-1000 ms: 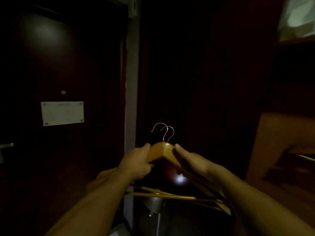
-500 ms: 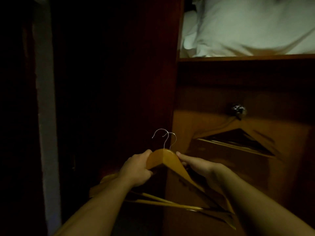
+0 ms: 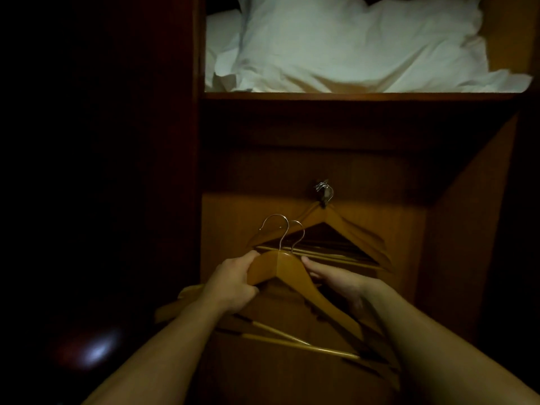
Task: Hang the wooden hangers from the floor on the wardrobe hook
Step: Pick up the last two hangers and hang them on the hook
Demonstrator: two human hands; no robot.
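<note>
I hold two wooden hangers (image 3: 280, 270) stacked together, their metal hooks pointing up at centre. My left hand (image 3: 233, 283) grips the left shoulder near the top. My right hand (image 3: 336, 280) is closed on the right shoulder from behind. Above and to the right, the metal wardrobe hook (image 3: 324, 192) sticks out of the back panel. Several wooden hangers (image 3: 344, 232) hang from it. The held hangers sit lower left of that hook, apart from it.
A white pillow (image 3: 350, 45) lies on the shelf (image 3: 350, 96) above the hook. The wardrobe's right wall (image 3: 473, 217) closes in the space. The left side is dark, with a faint reflection (image 3: 96, 349) low down.
My view has swung right from a dark door to the open wardrobe, which is now centred. The hook and hung hangers came closer. My grip on the two hangers is unchanged.
</note>
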